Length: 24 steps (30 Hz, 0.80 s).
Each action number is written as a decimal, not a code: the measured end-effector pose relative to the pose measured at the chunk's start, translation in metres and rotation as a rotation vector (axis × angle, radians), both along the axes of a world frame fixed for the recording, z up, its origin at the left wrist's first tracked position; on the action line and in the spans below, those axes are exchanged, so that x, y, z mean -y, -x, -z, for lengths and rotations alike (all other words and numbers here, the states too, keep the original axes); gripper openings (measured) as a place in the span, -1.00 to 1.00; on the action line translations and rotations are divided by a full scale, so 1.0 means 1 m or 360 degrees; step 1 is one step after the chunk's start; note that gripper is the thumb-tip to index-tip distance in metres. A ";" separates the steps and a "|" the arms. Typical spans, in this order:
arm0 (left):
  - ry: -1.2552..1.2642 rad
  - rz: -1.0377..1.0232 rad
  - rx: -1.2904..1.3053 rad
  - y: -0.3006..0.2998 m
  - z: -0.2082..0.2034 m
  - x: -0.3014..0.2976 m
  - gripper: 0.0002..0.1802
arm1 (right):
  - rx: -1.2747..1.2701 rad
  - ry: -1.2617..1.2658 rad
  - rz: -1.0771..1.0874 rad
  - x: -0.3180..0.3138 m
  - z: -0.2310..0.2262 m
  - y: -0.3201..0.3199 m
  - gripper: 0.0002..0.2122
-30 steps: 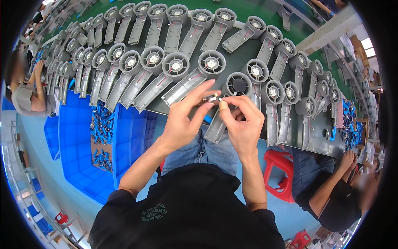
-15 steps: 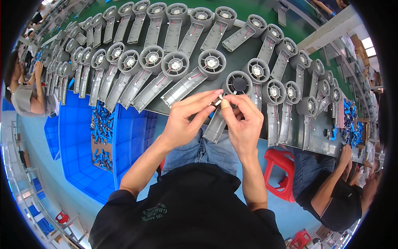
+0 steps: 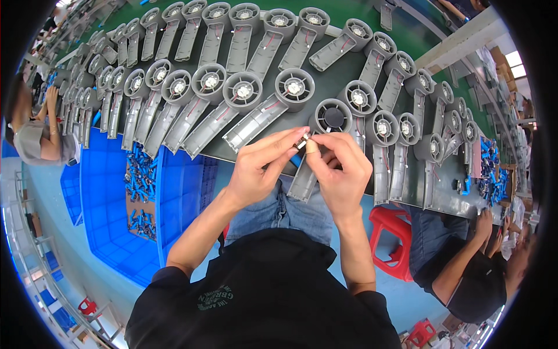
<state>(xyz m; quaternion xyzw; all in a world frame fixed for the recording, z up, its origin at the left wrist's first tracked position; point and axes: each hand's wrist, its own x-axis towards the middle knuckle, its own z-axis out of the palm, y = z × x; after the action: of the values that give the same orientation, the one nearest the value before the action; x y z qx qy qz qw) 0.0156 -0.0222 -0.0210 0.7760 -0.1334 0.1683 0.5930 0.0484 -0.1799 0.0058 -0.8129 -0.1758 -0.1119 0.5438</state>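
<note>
Just in front of me, my left hand (image 3: 261, 166) pinches a small dark circuit board (image 3: 301, 141) between thumb and fingers. My right hand (image 3: 342, 168) is closed at the board's other end, where a small pale piece, perhaps a wire plug, shows at the fingertips. A tan wrap covers one of its fingertips. A blue cylindrical cell (image 3: 296, 159) shows partly below the board. Beneath my hands lies a grey handheld-fan housing with its handle (image 3: 303, 185) toward me and a black round disc (image 3: 333, 118) in its ring; my fingers hide its middle.
Rows of grey fan housings (image 3: 293, 87) with red wires cover the dark bench. Blue crates (image 3: 116, 203) with blue-celled parts stand at left. More blue parts (image 3: 494, 180) lie at right, near a co-worker's arm (image 3: 465, 262). A red stool (image 3: 390, 238) stands right of my legs.
Both hands keep their pinch on the circuit board, with only slight finger movement. The view has shifted a little; the housing stays beneath my hands.
</note>
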 end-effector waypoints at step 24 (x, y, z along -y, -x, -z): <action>0.0209 0.0101 -0.0275 0.000 -0.006 0.002 -0.66 | 0.0422 0.0455 -0.0007 0.005 -0.011 0.002 -0.86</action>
<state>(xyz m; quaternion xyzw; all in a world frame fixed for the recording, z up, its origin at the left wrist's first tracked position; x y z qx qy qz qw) 0.0159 -0.0240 -0.0154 0.7425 -0.0952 0.0903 0.6568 0.0463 -0.1849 0.0171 -0.8596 -0.2618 -0.1907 0.3952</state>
